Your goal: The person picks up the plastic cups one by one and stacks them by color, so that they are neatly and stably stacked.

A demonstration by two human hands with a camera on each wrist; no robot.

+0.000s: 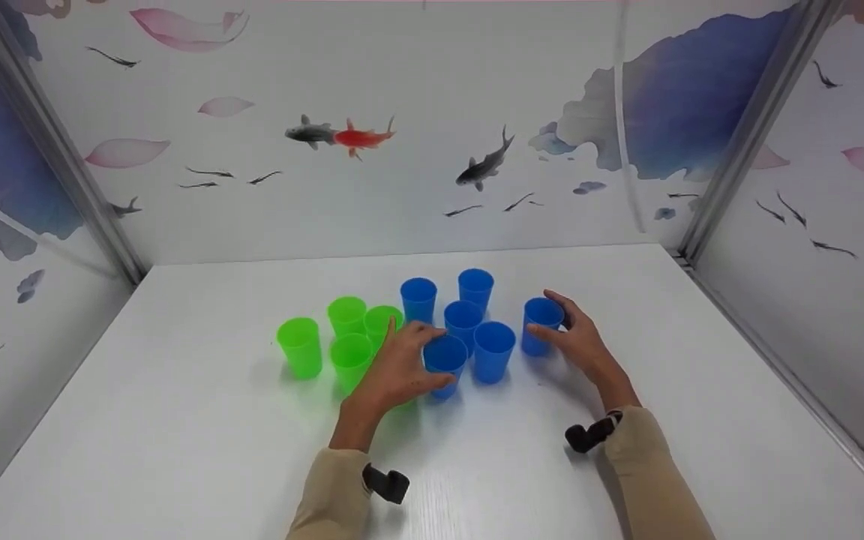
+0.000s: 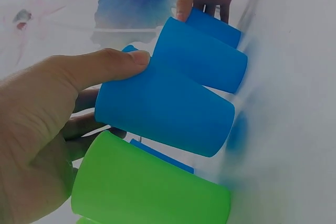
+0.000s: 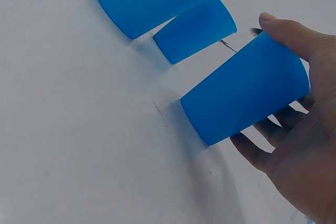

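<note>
My left hand (image 1: 394, 371) grips a blue cup (image 1: 441, 358) near its rim, thumb on the near side and fingers across the far side. In the left wrist view the thumb presses this blue cup (image 2: 168, 111), and a green cup (image 2: 152, 182) stands right beside it. My right hand (image 1: 582, 341) holds another blue cup (image 1: 535, 343) at the right, apart from the group. The right wrist view shows that blue cup (image 3: 247, 90) between the thumb and the curled fingers. Both held cups are upright, at or close to the tabletop.
Several green cups (image 1: 301, 349) stand at the left, partly hidden by my left hand and forearm. Other blue cups, one (image 1: 493, 352) between my hands, stand behind and beside the held ones. The white table (image 1: 177, 450) is bounded by printed panels (image 1: 417, 195) at the back and sides.
</note>
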